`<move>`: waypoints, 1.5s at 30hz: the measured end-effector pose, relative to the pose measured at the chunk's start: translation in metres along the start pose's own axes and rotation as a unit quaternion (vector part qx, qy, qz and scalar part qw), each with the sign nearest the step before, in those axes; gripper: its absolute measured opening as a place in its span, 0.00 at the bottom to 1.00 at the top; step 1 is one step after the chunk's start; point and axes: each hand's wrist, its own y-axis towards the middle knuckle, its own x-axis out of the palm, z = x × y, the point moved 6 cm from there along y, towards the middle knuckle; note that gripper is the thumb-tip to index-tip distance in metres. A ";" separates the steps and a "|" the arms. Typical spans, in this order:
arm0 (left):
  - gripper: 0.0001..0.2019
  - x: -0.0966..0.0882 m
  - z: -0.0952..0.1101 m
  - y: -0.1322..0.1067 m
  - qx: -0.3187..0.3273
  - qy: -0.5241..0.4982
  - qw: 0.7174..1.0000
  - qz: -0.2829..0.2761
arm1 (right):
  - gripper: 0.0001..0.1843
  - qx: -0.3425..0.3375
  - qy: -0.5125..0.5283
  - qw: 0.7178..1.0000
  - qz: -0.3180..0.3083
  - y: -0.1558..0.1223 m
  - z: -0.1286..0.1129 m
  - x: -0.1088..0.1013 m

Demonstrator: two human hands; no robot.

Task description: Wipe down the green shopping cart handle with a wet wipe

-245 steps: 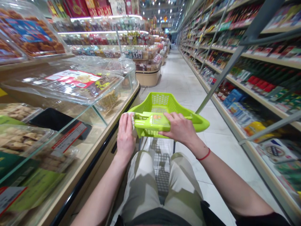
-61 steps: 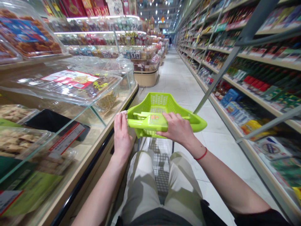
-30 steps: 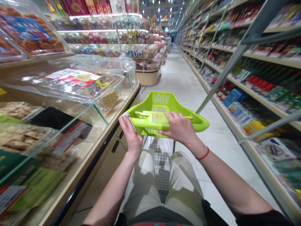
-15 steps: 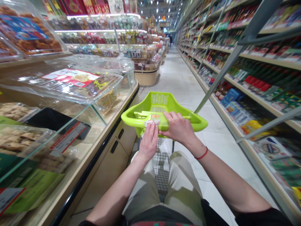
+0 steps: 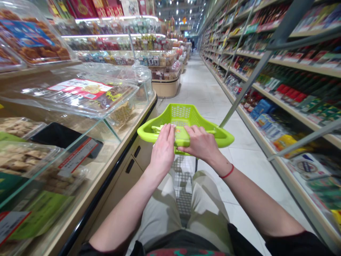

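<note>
Green cart handle (image 5: 182, 139) noted, head view: it crosses the near side of the green basket (image 5: 181, 111), ahead of the person's knees (image 5: 162, 199), in the aisle between the surface (image 5: 119, 151) at left and the shelves (image 5: 306, 67) at right; a grey metal frame (image 5: 247, 87) stands beside the basket's right side.

We find the right hand (image 5: 200, 143) curled over the right part of the handle, thumb low on the near side, a closed hold; the left hand (image 5: 163, 148) lies over the left part, fingers together and nearly straight; a sliver of white, apparently cloth (image 5: 173, 126), shows at its fingertips; we cannot tell how firmly it is held, nor where the left thumb sits.

Change recorded: a second ago the left hand was at the handle's far left end, and half a second ago at its middle, the white wad plain on top; now it reaches further over the bar; the right hand has kept its place; we judge that the left hand is working the cloth along the bar while the right steadies it.
</note>
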 end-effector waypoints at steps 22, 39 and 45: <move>0.30 -0.005 0.016 -0.009 0.044 0.051 0.997 -0.028 | 0.26 0.027 -0.030 0.986 -0.163 -0.015 0.045 -0.003; 0.28 0.031 0.093 0.003 0.077 0.099 0.990 -0.066 | 0.17 0.045 -0.054 0.989 -0.129 -0.013 0.045 0.006; 0.28 0.013 0.060 -0.008 0.064 0.074 0.994 -0.045 | 0.18 0.040 -0.057 0.991 -0.118 -0.013 0.046 0.007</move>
